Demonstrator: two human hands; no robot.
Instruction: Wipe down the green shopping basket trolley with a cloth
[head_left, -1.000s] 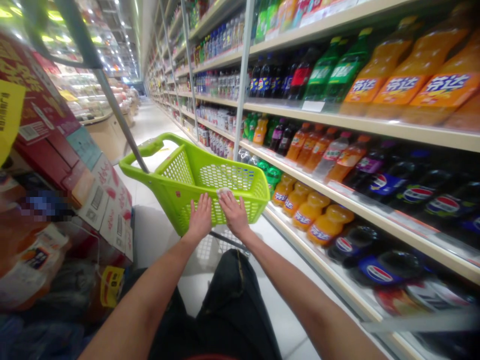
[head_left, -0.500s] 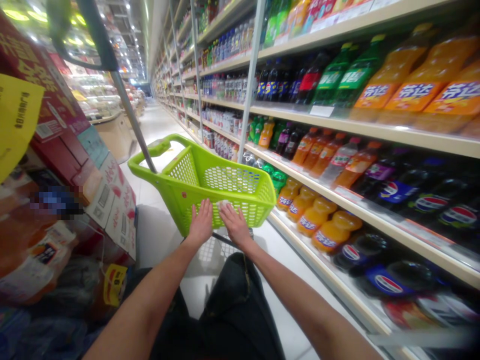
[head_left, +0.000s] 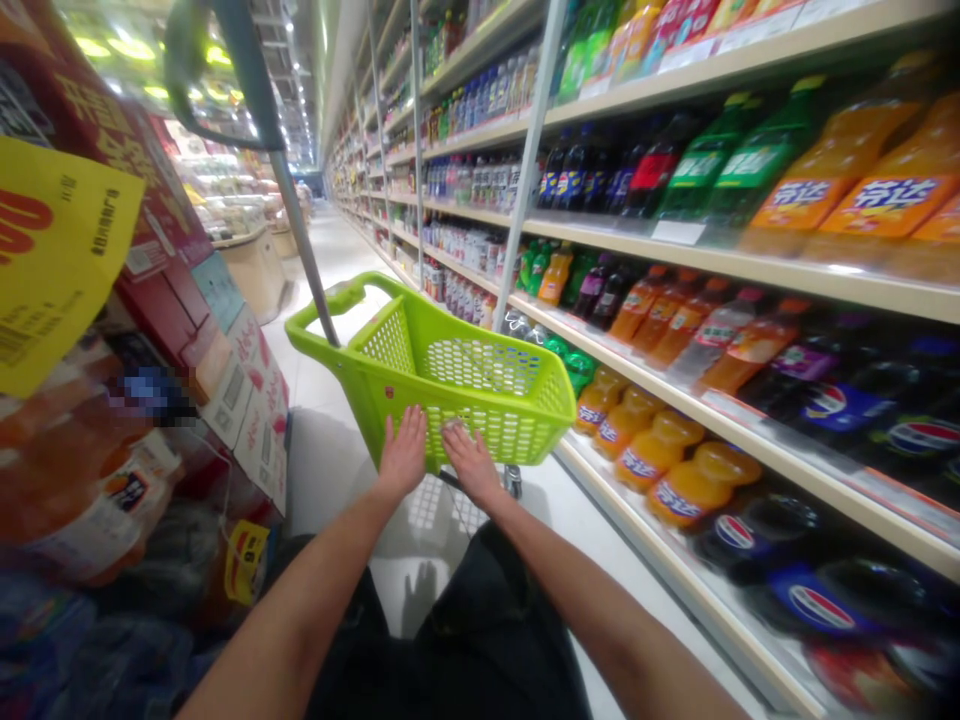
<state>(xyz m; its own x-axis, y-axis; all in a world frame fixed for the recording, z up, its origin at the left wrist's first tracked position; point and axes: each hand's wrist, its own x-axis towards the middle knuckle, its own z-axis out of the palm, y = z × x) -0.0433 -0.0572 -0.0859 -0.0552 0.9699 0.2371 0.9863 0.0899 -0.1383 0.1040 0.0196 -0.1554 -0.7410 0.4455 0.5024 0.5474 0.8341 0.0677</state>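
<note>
A lime-green wheeled shopping basket with perforated walls stands in front of me. My left hand lies against the outside of its near wall, fingers stretched and holding nothing. Beside it, my right hand presses a small crumpled white tissue onto the same wall. Most of the tissue is hidden under the fingers. No goods show in the visible part of the basket. Its metal pull rod rises at the left to a dark grey handle.
Shelves of soft drinks line the right side, with orange soda bottles low near the basket. On the left stand stacked cartons, wrapped bottles and a yellow price sign. The tiled aisle runs ahead.
The view has shifted, so the scene sits slightly further right. Both hands stay on the near wall, with the right one slightly lower on it and more of the tissue covered.
</note>
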